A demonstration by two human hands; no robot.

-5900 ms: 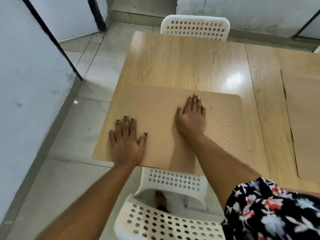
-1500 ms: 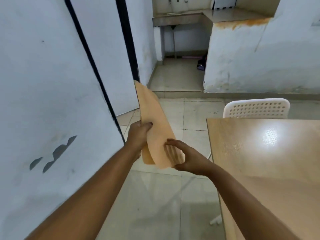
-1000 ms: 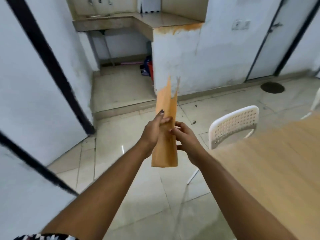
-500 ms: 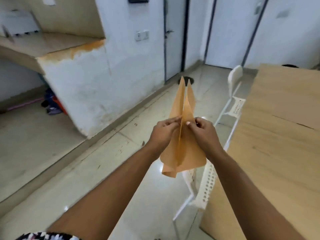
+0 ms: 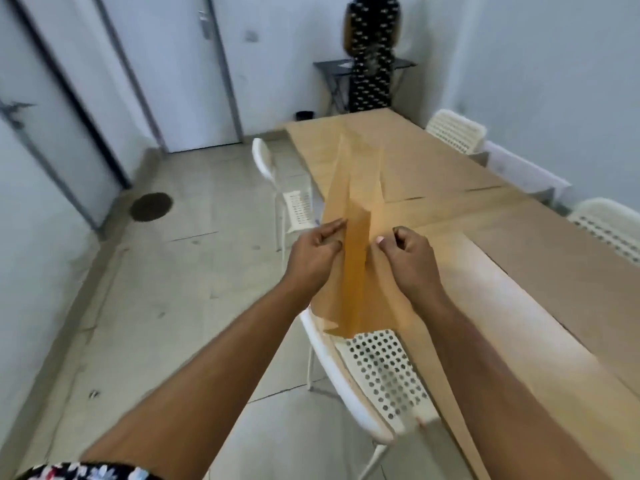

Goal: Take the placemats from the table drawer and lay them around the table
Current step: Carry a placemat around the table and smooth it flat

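Several thin tan placemats [image 5: 353, 244] stand on edge in front of me, fanned apart a little. My left hand [image 5: 313, 252] pinches them from the left side and my right hand [image 5: 408, 258] pinches them from the right. They hang above the left edge of the long wooden table [image 5: 540, 271], over a white perforated chair [image 5: 377, 372]. A placemat [image 5: 436, 168] lies flat on the table farther away; its tan colour is close to the wood.
A second white chair [image 5: 277, 181] stands at the table's left side, two more [image 5: 453, 129] at the right side. Doors and a tiled floor with a round drain [image 5: 150, 206] lie to the left. A small dark table [image 5: 363, 67] stands at the far wall.
I have turned right along the table's side. The placemats stayed upright in both hands and now hang over the table edge and the near chair instead of over the floor.
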